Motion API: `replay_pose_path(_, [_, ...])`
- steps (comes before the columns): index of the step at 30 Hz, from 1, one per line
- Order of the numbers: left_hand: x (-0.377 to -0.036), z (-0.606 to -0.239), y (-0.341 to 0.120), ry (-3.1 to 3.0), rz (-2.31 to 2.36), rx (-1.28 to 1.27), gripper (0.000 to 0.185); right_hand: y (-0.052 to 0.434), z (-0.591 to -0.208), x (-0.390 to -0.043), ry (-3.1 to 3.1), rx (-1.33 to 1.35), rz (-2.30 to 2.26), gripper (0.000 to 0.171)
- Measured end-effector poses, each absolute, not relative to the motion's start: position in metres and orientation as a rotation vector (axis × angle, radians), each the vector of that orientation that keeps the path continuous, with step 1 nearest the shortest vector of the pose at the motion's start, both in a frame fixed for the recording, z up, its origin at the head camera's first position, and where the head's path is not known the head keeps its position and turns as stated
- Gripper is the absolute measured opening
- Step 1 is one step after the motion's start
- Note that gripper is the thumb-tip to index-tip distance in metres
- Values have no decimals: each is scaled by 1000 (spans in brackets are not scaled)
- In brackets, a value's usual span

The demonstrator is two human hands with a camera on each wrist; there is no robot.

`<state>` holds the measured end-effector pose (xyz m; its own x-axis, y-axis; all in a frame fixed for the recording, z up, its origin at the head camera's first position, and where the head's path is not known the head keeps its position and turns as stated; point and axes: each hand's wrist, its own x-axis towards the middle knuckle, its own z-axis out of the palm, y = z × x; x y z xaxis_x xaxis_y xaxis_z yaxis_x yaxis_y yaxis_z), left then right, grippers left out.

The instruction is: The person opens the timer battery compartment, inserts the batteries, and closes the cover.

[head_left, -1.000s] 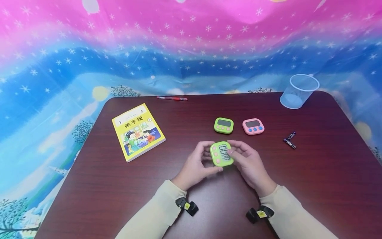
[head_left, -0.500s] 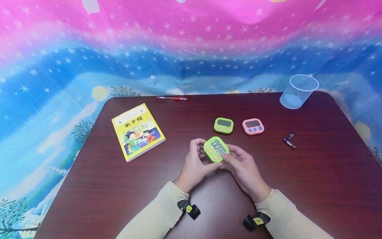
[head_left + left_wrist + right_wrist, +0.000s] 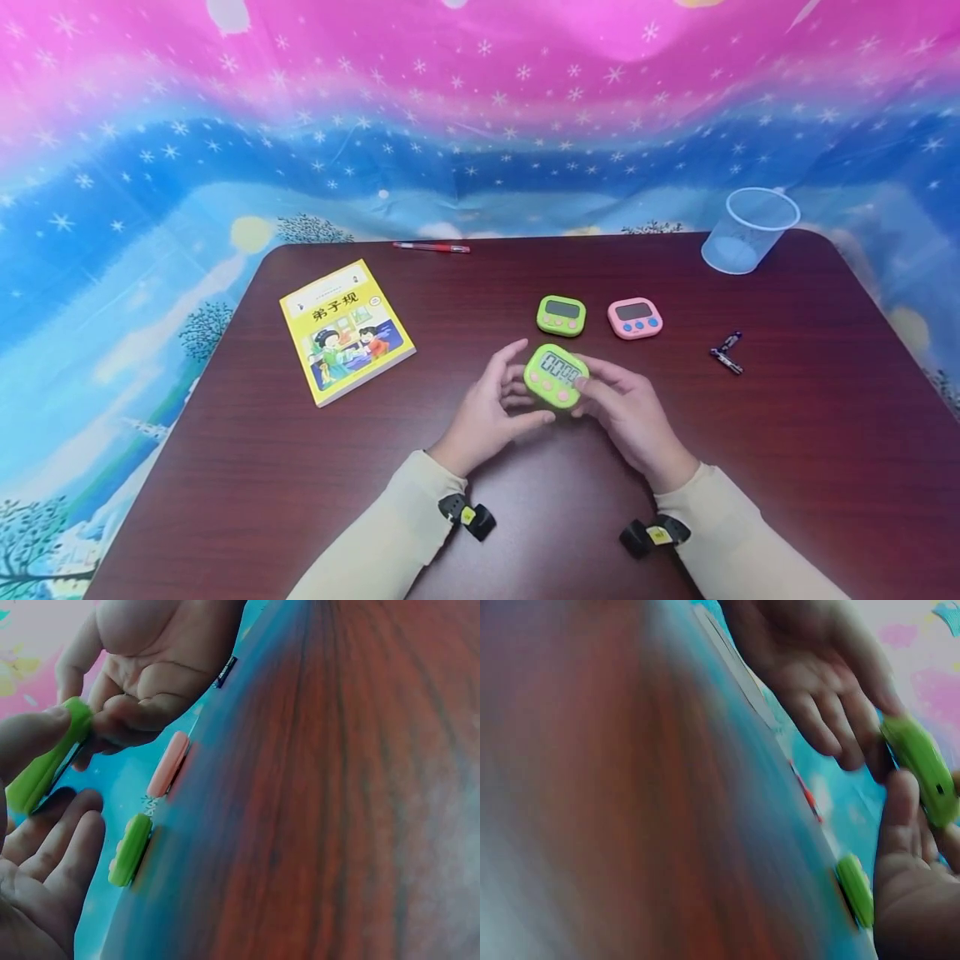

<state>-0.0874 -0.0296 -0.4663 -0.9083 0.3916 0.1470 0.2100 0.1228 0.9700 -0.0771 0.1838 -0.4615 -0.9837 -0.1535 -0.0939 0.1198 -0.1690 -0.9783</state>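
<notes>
A green digital timer (image 3: 556, 375) with pink buttons and a lit display is held a little above the dark wooden table (image 3: 787, 433), near its middle. My right hand (image 3: 630, 412) grips its right side with curled fingers and thumb. Beside its left edge, my left hand (image 3: 491, 408) has its fingers spread and nearly straight. In the left wrist view the left thumb touches the timer's (image 3: 45, 761) edge, while the other fingers (image 3: 60, 825) lie loose below it. The right wrist view shows the timer (image 3: 921, 769) edge-on between both hands.
Behind the hands lie a second green timer (image 3: 562, 315) and a pink timer (image 3: 635, 317). A yellow picture book (image 3: 345, 330) is at the left, a red pen (image 3: 431, 247) at the far edge, a clear plastic cup (image 3: 748, 230) at the back right, and small batteries (image 3: 727, 352) at the right.
The timer has shifted slightly right and turned in my right hand. My left hand's fingers, which curled round the timer before, have opened and spread away from it.
</notes>
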Motion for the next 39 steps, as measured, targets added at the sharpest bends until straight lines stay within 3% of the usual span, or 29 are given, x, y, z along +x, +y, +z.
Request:
replay_pose_path(9, [-87,-465,-30,2170,1798,679,98,204,-456,-84,1996,-199,-2013,39])
replay_pose_path(14, [-88,-467,-31,2207,1751,747,84,205,-454,-83,2037,-232,-1960,39])
replay_pose_path(20, [-91,-468,-32,2293,1750,719,75,203,-455,-83,2074,-221,-1984,39])
replay_pose_path(31, [-95,-471,-40,2430,1644,649,76,193,-466,-81,2024,-228,-2048,52])
replay_pose_path(39, [-97,-472,-45,2524,1584,695,76,181,-474,-79,2001,-160,-2125,53])
